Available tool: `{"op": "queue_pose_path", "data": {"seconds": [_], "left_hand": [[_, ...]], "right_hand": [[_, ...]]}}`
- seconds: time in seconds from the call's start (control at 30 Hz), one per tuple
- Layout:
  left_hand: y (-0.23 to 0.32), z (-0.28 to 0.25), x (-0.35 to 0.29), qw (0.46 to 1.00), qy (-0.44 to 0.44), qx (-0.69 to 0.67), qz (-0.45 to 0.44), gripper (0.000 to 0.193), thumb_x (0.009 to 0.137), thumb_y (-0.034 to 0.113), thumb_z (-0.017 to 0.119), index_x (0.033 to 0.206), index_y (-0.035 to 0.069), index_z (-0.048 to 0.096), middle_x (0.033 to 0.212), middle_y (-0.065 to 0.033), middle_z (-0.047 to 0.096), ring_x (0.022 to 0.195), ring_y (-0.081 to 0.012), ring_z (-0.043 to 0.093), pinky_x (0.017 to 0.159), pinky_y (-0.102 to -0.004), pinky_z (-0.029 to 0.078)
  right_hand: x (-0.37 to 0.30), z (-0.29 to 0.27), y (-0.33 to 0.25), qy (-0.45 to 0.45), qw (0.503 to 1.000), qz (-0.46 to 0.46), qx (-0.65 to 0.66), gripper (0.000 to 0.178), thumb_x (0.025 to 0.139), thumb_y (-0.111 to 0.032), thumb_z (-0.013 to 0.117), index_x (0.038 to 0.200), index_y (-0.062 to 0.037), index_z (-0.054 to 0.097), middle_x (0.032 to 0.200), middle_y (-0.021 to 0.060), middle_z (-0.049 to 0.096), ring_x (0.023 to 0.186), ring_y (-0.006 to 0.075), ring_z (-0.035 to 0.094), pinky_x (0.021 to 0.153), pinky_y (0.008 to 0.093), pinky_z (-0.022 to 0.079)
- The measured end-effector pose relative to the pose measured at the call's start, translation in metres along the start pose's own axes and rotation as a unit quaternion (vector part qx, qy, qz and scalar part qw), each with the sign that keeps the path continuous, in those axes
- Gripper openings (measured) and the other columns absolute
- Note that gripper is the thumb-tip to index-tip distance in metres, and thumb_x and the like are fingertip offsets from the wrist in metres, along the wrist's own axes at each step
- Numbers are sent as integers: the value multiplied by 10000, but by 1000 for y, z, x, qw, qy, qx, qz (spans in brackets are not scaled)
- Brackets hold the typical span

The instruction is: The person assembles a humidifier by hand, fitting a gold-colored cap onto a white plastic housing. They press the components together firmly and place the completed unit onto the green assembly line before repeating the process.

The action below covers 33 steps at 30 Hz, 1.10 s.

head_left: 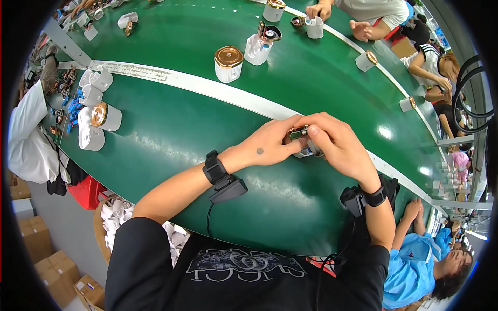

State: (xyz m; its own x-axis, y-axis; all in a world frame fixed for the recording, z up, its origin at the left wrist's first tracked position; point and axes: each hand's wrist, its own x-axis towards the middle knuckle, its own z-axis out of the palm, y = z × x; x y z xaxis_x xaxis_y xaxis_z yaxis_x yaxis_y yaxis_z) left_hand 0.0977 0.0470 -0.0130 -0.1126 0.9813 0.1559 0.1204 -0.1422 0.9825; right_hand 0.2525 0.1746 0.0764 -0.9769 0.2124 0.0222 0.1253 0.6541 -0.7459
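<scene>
Over the green table both my hands close around one small device (299, 133), which shows a bit of green circuit board and some shiny metal. Fingers cover most of it, so its full shape is hidden. My left hand (272, 141) grips it from the left, thumb pointing in toward it. From the right and above, my right hand (337, 142) wraps it, with the thumb pressed on its near side. A strip of white housing seems to show below the fingers. Black straps with small boxes sit on both wrists.
Beyond the white divider strip (207, 85) stand a white housing with a copper top (228, 64) and an opened one (258, 49). At left are several white housings (91, 137) and blue parts (73, 111). A co-worker's hand (319, 10) works at the far side; a person in blue (415, 264) sits right.
</scene>
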Motion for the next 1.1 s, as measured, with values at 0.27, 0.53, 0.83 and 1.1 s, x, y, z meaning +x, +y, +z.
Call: {"op": "queue_pose_path", "data": {"seconds": [0.27, 0.53, 0.83, 1.1], "left_hand": [[1, 33, -3, 988, 32, -129, -85, 391, 969, 157, 668, 1319, 26, 551, 1091, -102, 694, 818, -194, 690, 747, -369, 568], [7, 25, -8, 997, -18, -23, -71, 555, 845, 326, 805, 1249, 19, 581, 1065, -174, 730, 910, -328, 727, 825, -417, 578], [-12, 21, -10, 997, -49, 46, 37, 619, 787, 263, 876, 1297, 31, 612, 950, -109, 692, 668, -180, 655, 637, -335, 525], [-11, 17, -10, 997, -60, 13, 38, 601, 794, 199, 863, 1335, 71, 636, 898, -99, 685, 596, -187, 625, 581, -325, 502]], "right_hand": [[-15, 12, -14, 24, 989, 24, -142, 370, 1020, -208, 576, 1342, -28, 603, 1212, 123, 599, 1052, 279, 629, 930, 372, 503], [-38, -4, 13, -36, 997, 55, 47, 422, 1003, -178, 585, 1390, -10, 575, 1351, 160, 527, 1248, 286, 546, 1063, 398, 433], [-48, -11, 5, -35, 995, 87, -18, 545, 908, -151, 705, 1414, -9, 565, 1439, 159, 504, 1290, 280, 526, 1088, 401, 423], [-54, -4, -15, 32, 989, 53, -136, 633, 710, -96, 865, 1310, -53, 667, 1292, 159, 656, 1174, 352, 599, 968, 424, 512]]}}
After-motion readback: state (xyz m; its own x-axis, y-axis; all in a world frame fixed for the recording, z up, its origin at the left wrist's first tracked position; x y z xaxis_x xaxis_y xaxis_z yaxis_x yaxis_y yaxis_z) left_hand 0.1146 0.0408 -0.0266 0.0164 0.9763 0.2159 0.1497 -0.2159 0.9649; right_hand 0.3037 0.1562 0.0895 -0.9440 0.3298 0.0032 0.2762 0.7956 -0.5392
